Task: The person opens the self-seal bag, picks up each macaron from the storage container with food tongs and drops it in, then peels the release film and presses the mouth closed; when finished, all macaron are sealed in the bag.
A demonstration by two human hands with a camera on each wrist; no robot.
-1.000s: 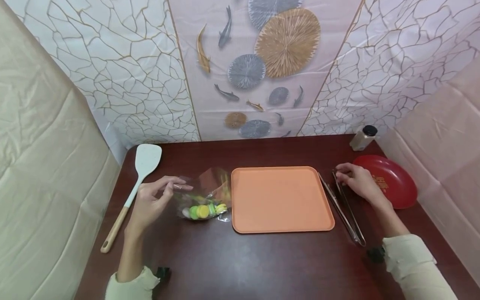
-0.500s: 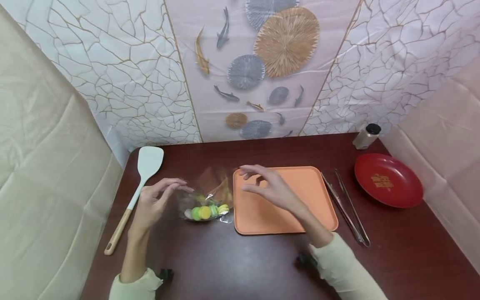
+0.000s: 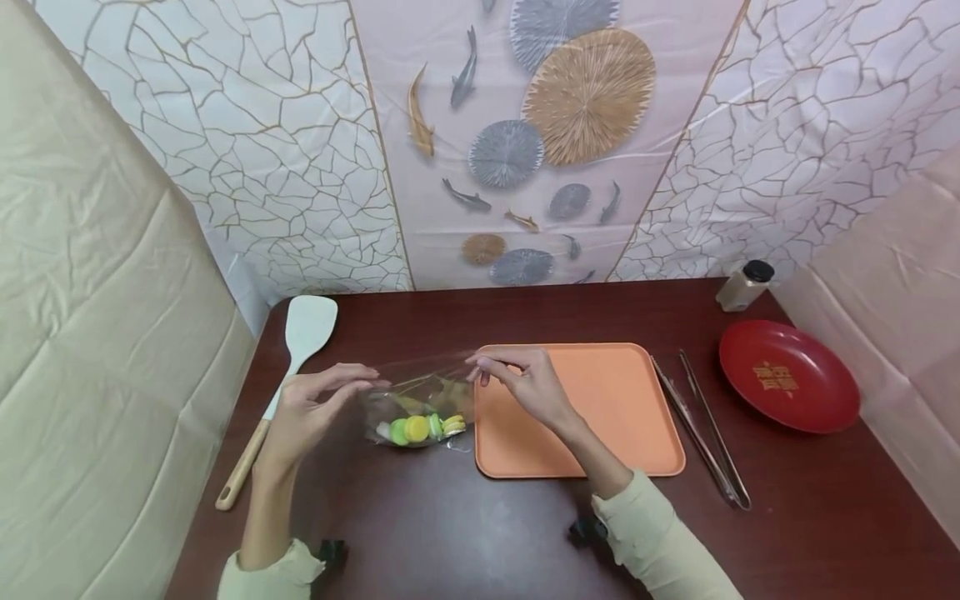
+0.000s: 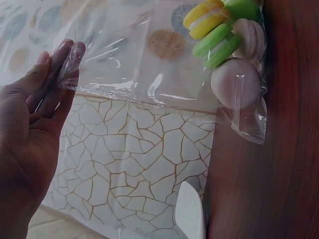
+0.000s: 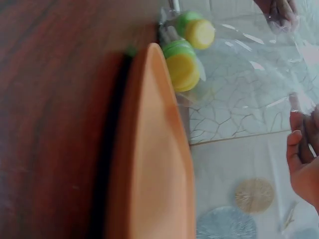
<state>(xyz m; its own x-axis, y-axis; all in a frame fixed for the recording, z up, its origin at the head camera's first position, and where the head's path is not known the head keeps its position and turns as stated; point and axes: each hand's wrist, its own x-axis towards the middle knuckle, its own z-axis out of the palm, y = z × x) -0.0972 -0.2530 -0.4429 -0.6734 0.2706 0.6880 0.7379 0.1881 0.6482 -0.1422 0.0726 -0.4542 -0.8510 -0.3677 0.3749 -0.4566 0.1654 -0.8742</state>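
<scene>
A clear plastic bag (image 3: 431,392) with several yellow, green and pale macarons (image 3: 416,429) in its bottom stands on the table, left of the orange tray. My left hand (image 3: 303,412) pinches the bag's upper left edge between thumb and fingers. At the upper right edge, over the tray's near-left corner area, my right hand (image 3: 528,383) pinches the film. In the left wrist view, the macarons (image 4: 234,82) show through the film beyond my left hand (image 4: 35,114). The right wrist view has my right hand (image 5: 305,159) at the bag's edge, opposite my left hand (image 5: 280,12).
An orange tray (image 3: 585,417) lies right of the bag. Beyond it are metal tongs (image 3: 708,433), a red plate (image 3: 810,379) and a black-capped jar (image 3: 742,287). On the far left lies a white spatula (image 3: 309,329) with a wooden handle, partly behind my left arm.
My right hand has left the tongs, crossed over the tray to the left and taken hold of the bag's right edge. The film now stretches between both hands. My left hand has barely moved.
</scene>
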